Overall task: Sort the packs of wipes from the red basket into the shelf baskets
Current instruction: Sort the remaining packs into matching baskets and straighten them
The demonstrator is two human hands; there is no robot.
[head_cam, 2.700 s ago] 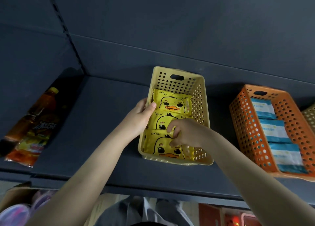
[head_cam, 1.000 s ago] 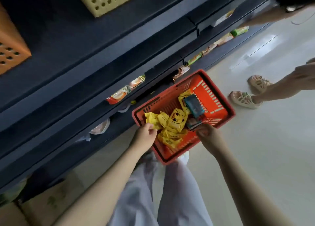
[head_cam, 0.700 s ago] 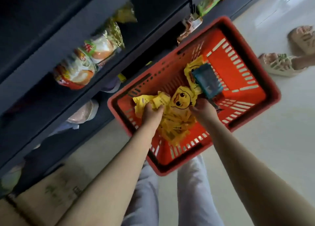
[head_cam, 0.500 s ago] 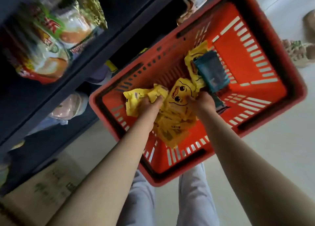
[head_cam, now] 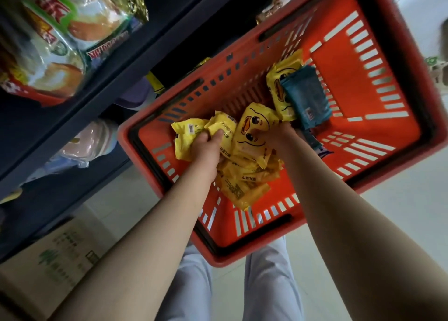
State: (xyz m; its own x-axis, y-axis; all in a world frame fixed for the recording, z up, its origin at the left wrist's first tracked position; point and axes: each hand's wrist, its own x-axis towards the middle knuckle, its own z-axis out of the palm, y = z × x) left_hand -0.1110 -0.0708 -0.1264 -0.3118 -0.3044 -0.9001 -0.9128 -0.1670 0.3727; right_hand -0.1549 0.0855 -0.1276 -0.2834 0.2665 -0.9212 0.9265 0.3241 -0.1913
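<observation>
Red basket (head_cam: pixel 339 83): left fingers (head_cam: pixel 206 135) pinch yellow pack (head_cam: pixel 225 126), right fingers (head_cam: pixel 260 133) grip away-pointing duck pack (head_cam: pixel 254 121).

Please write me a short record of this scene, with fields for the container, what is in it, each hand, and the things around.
container: red basket, next to the dark shelf
contents: pile of yellow packs; one blue pack lying partly over another yellow one
left hand: grips a yellow pack at the pile's left side
right hand: pinches the duck-face pack
on the shelf: snack bags
lower left: cardboard box
</observation>
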